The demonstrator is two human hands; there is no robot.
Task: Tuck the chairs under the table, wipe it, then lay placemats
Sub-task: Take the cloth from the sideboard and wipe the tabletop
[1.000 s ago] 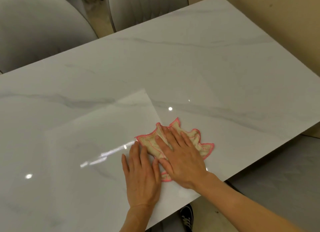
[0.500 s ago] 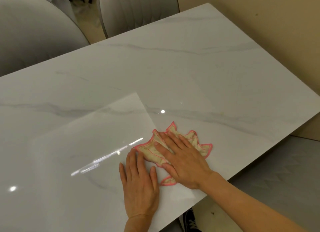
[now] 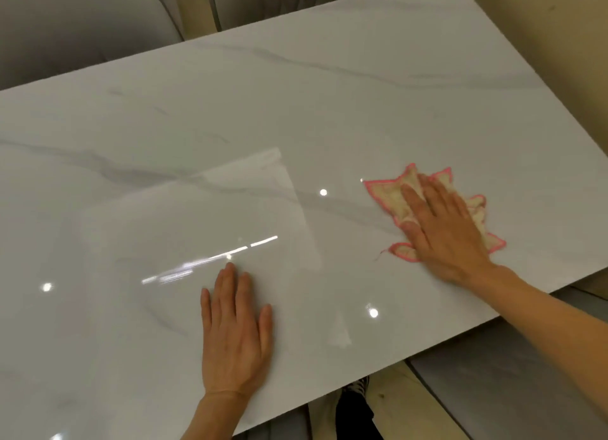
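Marble-look tabletop point(image 3: 329, 110): white, glossy, grey-veined; bears ceiling-light reflections; no placemats in view, so the wiping step appears to be the one in hand.

Cleaning cloth point(image 3: 473, 209): cream with pink stitched edging, crumpled flat; lies on the tabletop toward its right end, near the front edge; placed under the palm so that pressure spreads across it.

Right hand point(image 3: 444, 229): fingers straight and slightly spread, pressing flat on the cloth rather than gripping it; arm reaches in from the lower right; the flat hold suits sliding the cloth over the surface.

Left hand point(image 3: 235, 337): laid flat on the bare tabletop near the front edge, fingers straight and together, holding nothing; well apart from the cloth; probably a brace for the reach to the right.

Grey upholstered chairs point(image 3: 82, 31): two backs visible beyond the far edge, close against the table; judged already tucked in.

Shoe point(image 3: 355, 406): dark, below the front edge.
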